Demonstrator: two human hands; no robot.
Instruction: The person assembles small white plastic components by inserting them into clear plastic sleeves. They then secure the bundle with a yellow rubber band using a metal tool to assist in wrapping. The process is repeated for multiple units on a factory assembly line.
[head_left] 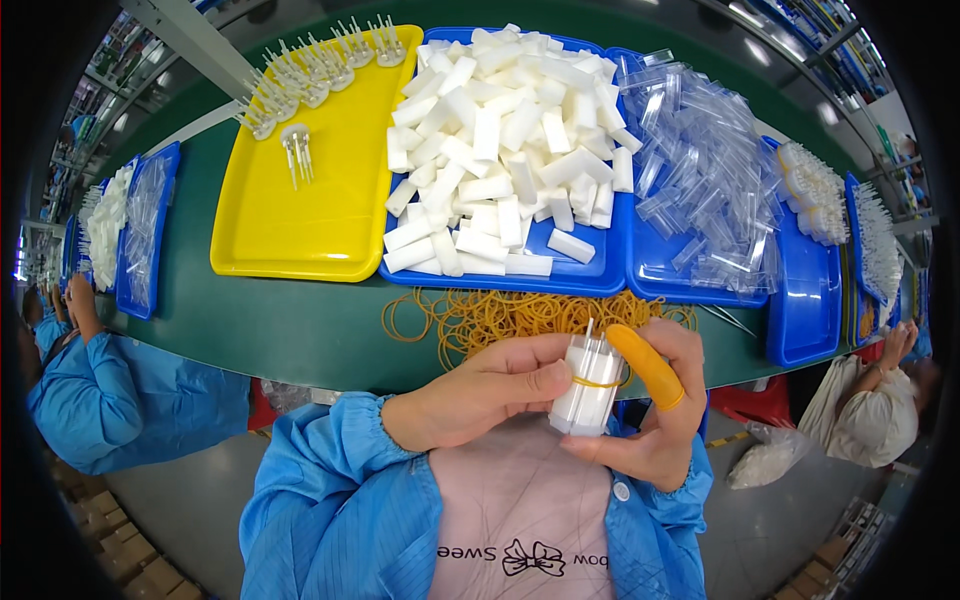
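My left hand (480, 392) and my right hand (655, 425) hold one small bundle (583, 400) between them in front of my chest. It consists of white foam pieces with clear plastic around them, and thin white prongs stick out at its top. A tan rubber band (597, 383) circles its middle. My left thumb presses on its side, while my right thumb supports the lower end. A yellow finger cot (645, 366) covers my right index finger, which bends over the bundle's upper right. Behind my hands lies a heap of rubber bands (490, 325) on the green table.
A yellow tray (300, 235) holds white pronged parts (305, 80). Beside it, blue trays carry white foam blocks (500, 130) and clear plastic pieces (710, 160). Tweezers (728, 318) lie by the trays. People in blue (140, 395) and pale clothing (865, 410) work at either side.
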